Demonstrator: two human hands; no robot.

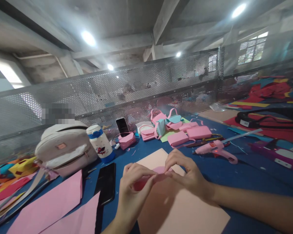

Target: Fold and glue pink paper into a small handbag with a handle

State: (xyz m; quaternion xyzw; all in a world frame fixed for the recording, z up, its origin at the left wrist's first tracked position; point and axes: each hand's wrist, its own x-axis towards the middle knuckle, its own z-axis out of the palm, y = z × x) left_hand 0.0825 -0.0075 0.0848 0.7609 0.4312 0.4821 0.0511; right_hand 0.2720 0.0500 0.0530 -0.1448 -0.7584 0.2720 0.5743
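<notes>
Over a peach-coloured sheet (185, 208), both hands hold one small pink paper piece (158, 169) between them. My left hand (134, 187) pinches its near left side, with a darker pink part showing inside the curled fingers. On the right edge, the thumb and fingertips of my right hand (188, 174) are closed on the same piece. Much of it is hidden by the fingers, so its full shape cannot be made out. Behind the hands stand several small pink paper handbags (178, 138), some with loop handles, and one with light blue parts (161, 127).
A pink glue gun (216, 149) with a clear glue stick lies at right. A black phone (106, 183), pink sheets (51, 201), a water bottle (101, 143) and a white backpack (65, 146) are at left. A perforated metal screen (141, 81) runs behind the blue table.
</notes>
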